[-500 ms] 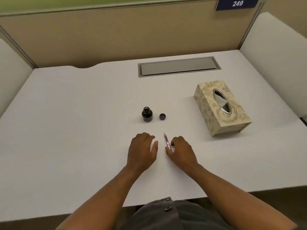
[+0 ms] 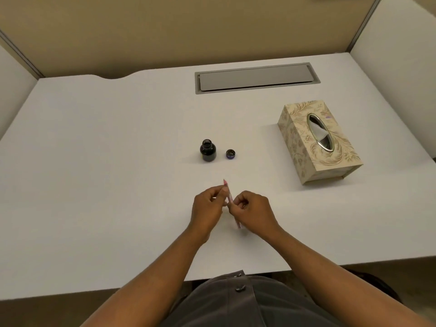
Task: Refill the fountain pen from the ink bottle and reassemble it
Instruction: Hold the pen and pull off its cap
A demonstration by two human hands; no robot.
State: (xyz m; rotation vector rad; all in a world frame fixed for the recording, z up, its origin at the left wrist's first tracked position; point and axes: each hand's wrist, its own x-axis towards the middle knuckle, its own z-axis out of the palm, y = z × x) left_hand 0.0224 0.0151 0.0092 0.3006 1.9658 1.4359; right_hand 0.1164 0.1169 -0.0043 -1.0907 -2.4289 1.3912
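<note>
Head view, the only one I have. I see both hands meeting just below the centre of the frame, over a white desk (image 2: 94, 185). The left hand (image 2: 207, 208) has its fingers curled in and pinches the upper part of a slim pink pen (image 2: 229, 197) between thumb and fingertips. The right hand (image 2: 253, 212) is likewise closed, its fingers gripping the pen's lower part. The pen runs at a slant between the two hands: its pointed end (image 2: 224, 182) sticks out above the left fingers toward the top of the frame, and its other end shows below the right hand near the desk surface. I cannot tell whether the pen touches the desk.

Above the hands, near the centre of the frame, an ink bottle (image 2: 207, 151) stands upright with its mouth uncovered. Its cap (image 2: 230, 154) lies just to the right of it, apart from it, opening upward.

At the right of the frame sits a patterned tissue box (image 2: 306, 147), well apart from the bottle. A grey cable hatch (image 2: 256, 77) is set into the desk toward the top of the frame. Beige partition walls (image 2: 165, 31) close off the desk behind.
</note>
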